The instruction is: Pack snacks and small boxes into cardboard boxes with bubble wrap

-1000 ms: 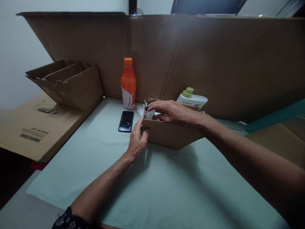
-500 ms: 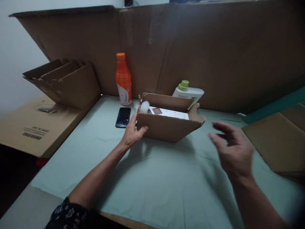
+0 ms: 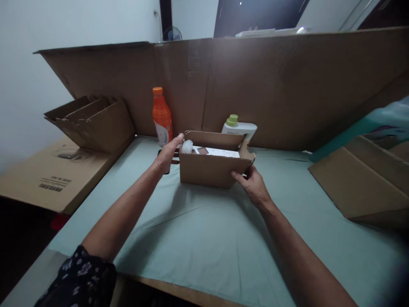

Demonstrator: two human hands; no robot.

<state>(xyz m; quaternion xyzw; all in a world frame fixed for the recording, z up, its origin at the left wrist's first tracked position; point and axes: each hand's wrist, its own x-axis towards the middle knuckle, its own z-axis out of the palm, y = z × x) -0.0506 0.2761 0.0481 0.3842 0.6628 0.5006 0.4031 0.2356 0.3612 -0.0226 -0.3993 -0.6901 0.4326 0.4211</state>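
A small open cardboard box (image 3: 204,169) stands on the cloth-covered table. Inside lie a white carton (image 3: 220,152) with a dark square on it and, at the left end, some clear plastic wrap (image 3: 187,146). My right hand (image 3: 255,185) grips the box's right end, thumb on the front wall and fingers round the side. At the left end, my left hand (image 3: 166,154) has its fingers stretched out and apart, right beside the box wall; whether it touches is hard to tell. A black phone (image 3: 167,169) is mostly hidden behind that hand.
Behind stand an orange bottle (image 3: 162,115) and a white bottle with a green cap (image 3: 239,127), before a tall cardboard panel (image 3: 271,85). Upright open cartons (image 3: 107,128) rest on a flat cardboard box (image 3: 54,170) at left. Another carton (image 3: 358,179) sits at right near a teal item (image 3: 354,132).
My right hand has come in from the right and taken hold of the box. My left hand has loosened from the box's left corner, its fingers now spread. The view has tilted up.
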